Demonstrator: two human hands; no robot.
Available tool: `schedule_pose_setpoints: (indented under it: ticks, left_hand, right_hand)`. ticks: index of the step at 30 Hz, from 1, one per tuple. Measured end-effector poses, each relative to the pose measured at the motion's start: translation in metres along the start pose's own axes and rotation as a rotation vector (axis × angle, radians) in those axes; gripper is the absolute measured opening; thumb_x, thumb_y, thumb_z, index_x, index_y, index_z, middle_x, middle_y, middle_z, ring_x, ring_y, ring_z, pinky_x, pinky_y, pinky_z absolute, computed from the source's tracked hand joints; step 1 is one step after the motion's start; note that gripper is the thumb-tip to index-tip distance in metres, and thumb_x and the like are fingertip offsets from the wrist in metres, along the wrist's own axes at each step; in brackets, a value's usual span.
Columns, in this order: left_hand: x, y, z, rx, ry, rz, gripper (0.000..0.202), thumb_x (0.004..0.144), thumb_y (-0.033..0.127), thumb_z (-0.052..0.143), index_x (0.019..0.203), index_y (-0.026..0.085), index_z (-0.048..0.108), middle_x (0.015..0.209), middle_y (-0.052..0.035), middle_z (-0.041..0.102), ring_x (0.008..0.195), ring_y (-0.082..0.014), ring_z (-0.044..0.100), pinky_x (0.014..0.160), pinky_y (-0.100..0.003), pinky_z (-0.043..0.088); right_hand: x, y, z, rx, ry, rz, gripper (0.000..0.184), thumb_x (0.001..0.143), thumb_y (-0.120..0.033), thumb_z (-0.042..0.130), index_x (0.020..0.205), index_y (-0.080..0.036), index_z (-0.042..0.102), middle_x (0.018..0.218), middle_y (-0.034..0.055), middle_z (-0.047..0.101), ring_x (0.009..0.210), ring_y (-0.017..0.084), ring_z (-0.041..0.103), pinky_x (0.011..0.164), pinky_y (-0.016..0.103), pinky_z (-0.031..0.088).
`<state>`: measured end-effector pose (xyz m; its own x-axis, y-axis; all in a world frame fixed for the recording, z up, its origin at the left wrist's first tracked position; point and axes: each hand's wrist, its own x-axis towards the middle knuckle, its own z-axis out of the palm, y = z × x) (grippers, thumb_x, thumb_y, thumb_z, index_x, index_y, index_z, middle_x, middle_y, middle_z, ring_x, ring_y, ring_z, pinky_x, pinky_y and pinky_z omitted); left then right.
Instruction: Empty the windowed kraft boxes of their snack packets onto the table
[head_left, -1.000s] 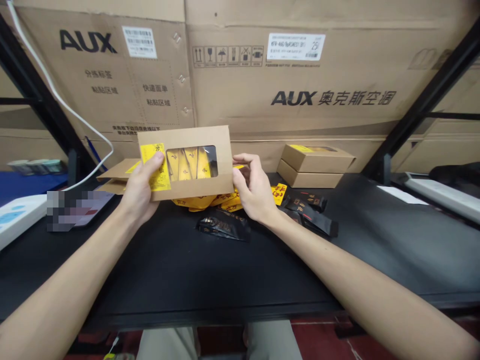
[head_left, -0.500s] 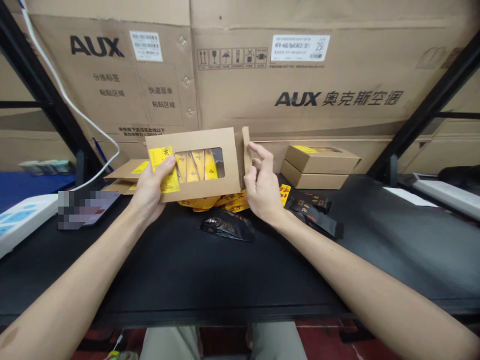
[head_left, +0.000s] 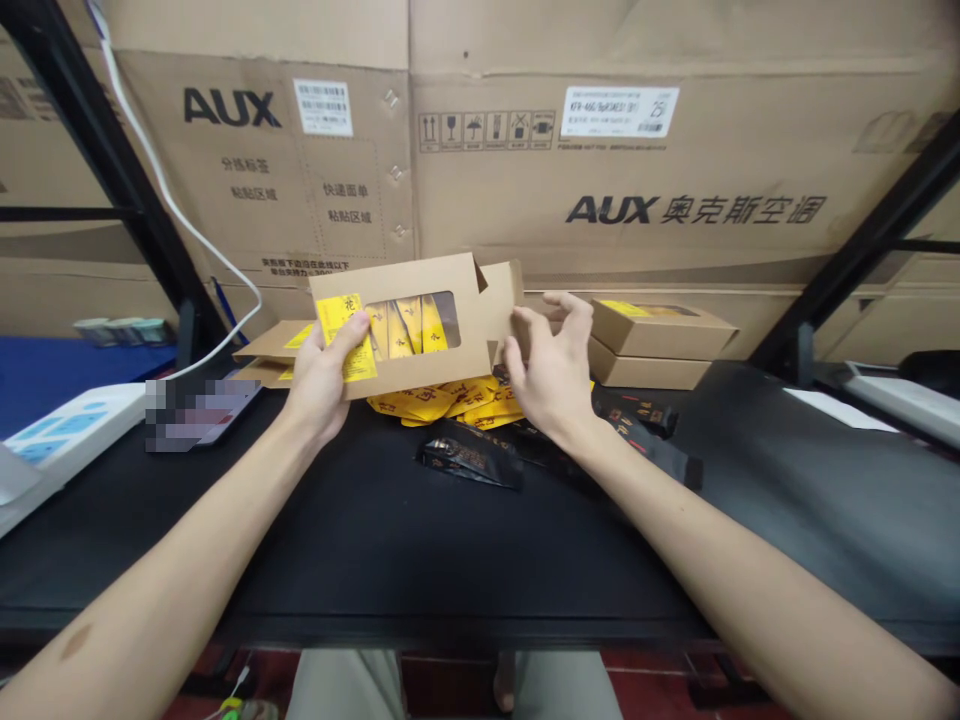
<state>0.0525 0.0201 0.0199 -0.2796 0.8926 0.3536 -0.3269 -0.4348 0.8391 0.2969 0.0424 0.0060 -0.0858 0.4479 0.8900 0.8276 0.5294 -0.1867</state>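
A brown cardboard box (head_left: 420, 374) with a clear window and a yellow label is held up, tilted, above the table. Through its window show several yellow sachets (head_left: 405, 330). My left hand (head_left: 326, 375) grips the box's left end, thumb on the label. At the right end the end flap (head_left: 504, 300) stands out, unfolded. My right hand (head_left: 555, 365) is just right of that flap, fingers apart and holding nothing; whether a fingertip touches the flap I cannot tell. Below the box lie yellow packets (head_left: 420, 402) and a black packet (head_left: 471, 455).
Two stacked boxes (head_left: 652, 345) stand at the back right, near more black packets (head_left: 637, 415). Behind my left hand lie other boxes (head_left: 262, 340). A phone (head_left: 217, 412) and a white power strip (head_left: 82, 430) are on the left. A large AUX carton (head_left: 480, 200) forms the back wall.
The end flap has swung outward from its more upright position. My right hand has opened its fingers and drawn back to the right. The view has shifted slightly.
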Motion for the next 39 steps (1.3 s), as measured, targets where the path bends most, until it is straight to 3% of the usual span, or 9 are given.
schedule_pose_setpoints:
  ticks: [3,9,16,21,25,31,39]
  left_hand:
    - [0.0,-0.001,0.0,-0.012,0.013,0.005,0.033,0.077,0.032,0.083,0.105,0.018,0.073,0.118,-0.0117,0.081,0.11,-0.0296,0.077,0.095,-0.043,0.064]
    - [-0.006,-0.003,0.003,0.037,-0.051,-0.027,0.039,0.077,0.035,0.083,0.109,0.016,0.071,0.115,-0.0137,0.08,0.107,-0.0299,0.078,0.097,-0.044,0.063]
    - [-0.007,-0.005,0.003,0.062,-0.077,-0.049,0.041,0.076,0.034,0.083,0.111,0.016,0.07,0.123,-0.0155,0.078,0.112,-0.0292,0.076,0.101,-0.042,0.061]
    - [-0.008,-0.005,0.003,0.077,-0.077,-0.043,0.04,0.074,0.035,0.085,0.106,0.017,0.071,0.124,-0.0142,0.078,0.113,-0.0299,0.075,0.101,-0.042,0.06]
    - [-0.009,-0.004,0.004,0.086,-0.085,-0.034,0.041,0.075,0.036,0.084,0.108,0.017,0.069,0.122,-0.0144,0.078,0.114,-0.0303,0.075,0.101,-0.043,0.06]
    - [-0.009,-0.006,0.003,0.09,-0.106,-0.052,0.045,0.073,0.038,0.085,0.108,0.016,0.069,0.124,-0.0137,0.077,0.116,-0.0306,0.074,0.1,-0.042,0.06]
    - [-0.006,-0.01,-0.001,0.138,-0.125,0.001,0.055,0.073,0.045,0.086,0.117,0.017,0.068,0.127,-0.0135,0.075,0.118,-0.0322,0.071,0.104,-0.048,0.058]
  right_hand:
    - [0.005,0.001,-0.003,-0.093,-0.11,-0.105,0.03,0.101,-0.022,0.043,0.117,-0.019,0.069,0.138,0.0188,0.056,0.127,0.035,0.049,0.108,0.061,0.047]
    - [0.001,-0.006,-0.006,-0.018,-0.284,-0.267,0.037,0.103,-0.017,0.037,0.126,-0.018,0.066,0.134,0.0157,0.065,0.123,0.029,0.055,0.096,0.047,0.058]
    - [-0.006,-0.009,0.003,0.24,-0.227,-0.137,0.034,0.104,-0.021,0.033,0.113,-0.018,0.065,0.116,0.0139,0.073,0.109,0.025,0.067,0.096,0.043,0.056]
    - [-0.005,-0.018,-0.004,0.45,-0.151,0.012,0.038,0.108,-0.037,0.033,0.124,-0.021,0.064,0.124,0.0093,0.075,0.112,0.022,0.071,0.099,0.04,0.056]
    - [-0.005,-0.02,-0.008,0.461,-0.122,0.06,0.039,0.108,-0.042,0.036,0.123,-0.02,0.065,0.126,0.0101,0.075,0.113,0.022,0.071,0.1,0.039,0.055]
    - [-0.012,-0.025,-0.005,0.459,-0.189,0.067,0.036,0.104,-0.052,0.043,0.11,-0.02,0.058,0.098,0.0098,0.077,0.085,0.023,0.073,0.078,0.037,0.057]
    - [-0.014,-0.03,0.001,0.467,-0.148,0.1,0.029,0.1,-0.053,0.052,0.105,-0.024,0.049,0.1,0.0105,0.077,0.087,0.025,0.073,0.077,0.039,0.057]
